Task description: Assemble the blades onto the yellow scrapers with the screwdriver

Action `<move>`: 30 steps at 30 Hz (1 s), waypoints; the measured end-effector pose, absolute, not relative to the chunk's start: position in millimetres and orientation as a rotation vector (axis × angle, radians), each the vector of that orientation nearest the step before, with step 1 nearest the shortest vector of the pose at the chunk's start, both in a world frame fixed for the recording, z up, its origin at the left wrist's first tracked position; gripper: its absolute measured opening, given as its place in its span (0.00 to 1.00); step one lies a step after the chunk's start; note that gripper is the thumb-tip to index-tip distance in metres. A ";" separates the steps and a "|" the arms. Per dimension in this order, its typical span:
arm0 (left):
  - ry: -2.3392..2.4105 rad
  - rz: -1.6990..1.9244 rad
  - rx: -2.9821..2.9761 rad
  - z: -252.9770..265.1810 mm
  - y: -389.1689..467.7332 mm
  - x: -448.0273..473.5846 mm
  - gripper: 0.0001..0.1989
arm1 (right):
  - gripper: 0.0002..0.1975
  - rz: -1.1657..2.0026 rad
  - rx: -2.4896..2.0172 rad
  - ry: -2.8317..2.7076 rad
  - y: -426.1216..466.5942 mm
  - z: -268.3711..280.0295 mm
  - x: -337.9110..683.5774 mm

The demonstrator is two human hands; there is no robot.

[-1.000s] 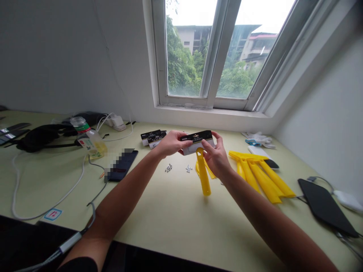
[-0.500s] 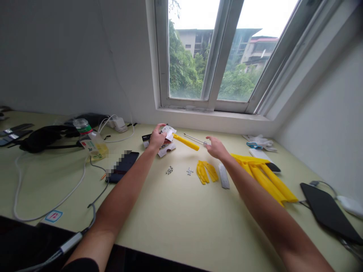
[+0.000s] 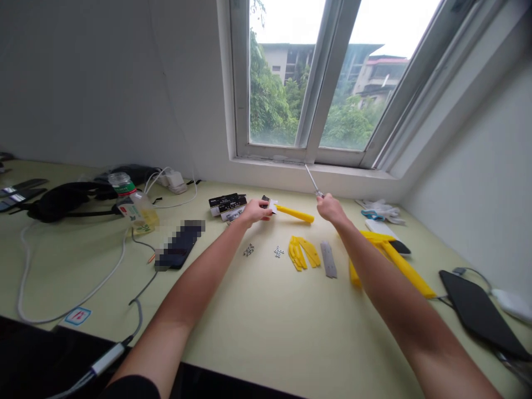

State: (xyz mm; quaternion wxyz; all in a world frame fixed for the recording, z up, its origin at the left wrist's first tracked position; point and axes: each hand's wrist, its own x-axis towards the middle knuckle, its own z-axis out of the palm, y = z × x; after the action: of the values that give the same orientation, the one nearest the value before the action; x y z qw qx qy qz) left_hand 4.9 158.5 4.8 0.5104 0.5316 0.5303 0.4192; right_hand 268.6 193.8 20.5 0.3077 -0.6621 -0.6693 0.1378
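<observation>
My left hand [image 3: 256, 211] is closed around the black-and-white end of a yellow-handled tool [image 3: 296, 214]. Its yellow handle points right, above the table; the fingers partly hide the other end. In my right hand [image 3: 330, 208] a screwdriver [image 3: 311, 180] is gripped by its handle, its shaft slanting up and left towards the window sill. In front of the hands lie a pile of screws [image 3: 248, 250], a group of small nuts [image 3: 278, 252], several curved yellow plastic pieces [image 3: 303, 252] and a grey flat strip [image 3: 328, 259].
Black printed boxes [image 3: 226, 206] lie behind my left wrist. Yellow T-shaped pieces [image 3: 409, 271] rest partly under my right forearm. A bottle [image 3: 135, 205], cables and a dark phone [image 3: 183, 246] occupy the left; a black tablet [image 3: 482, 307] lies at right.
My left hand has moved right, carrying the yellow-handled tool away from the boxes. My right hand has lifted the screwdriver off the table and tilted its tip upward.
</observation>
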 end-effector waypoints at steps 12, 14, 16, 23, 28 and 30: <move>1.894 0.760 1.618 -1.6 228.8 32.4 0.18 | 0.16 0.654 -1.453 -1.576 137.3 41.3 275.6; 1.972 0.742 1.742 -4.6 227.6 34.4 0.19 | 0.15 0.667 -1.424 -1.585 137.2 38.3 273.8; 2.003 0.694 1.869 -9.3 224.5 37.6 0.21 | 0.14 0.686 -1.400 -1.606 137.7 36.5 272.7; 1.846 0.369 2.241 -25.0 219.5 46.9 0.21 | 0.12 0.800 -1.358 -1.727 131.9 37.3 268.9; 1.868 0.262 2.258 -28.9 226.1 51.3 0.26 | 0.11 0.832 -1.353 -1.761 129.7 36.2 265.4; 1.895 0.244 2.243 -29.2 227.8 55.4 0.27 | 0.11 0.834 -1.357 -1.768 129.6 36.3 264.7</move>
State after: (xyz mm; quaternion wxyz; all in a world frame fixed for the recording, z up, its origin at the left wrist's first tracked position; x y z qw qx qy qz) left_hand 55.4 227.8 -29.2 0.0974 0.7576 0.6401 0.0824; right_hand 264.7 129.6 36.3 0.3717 -0.5292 -0.6898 0.3254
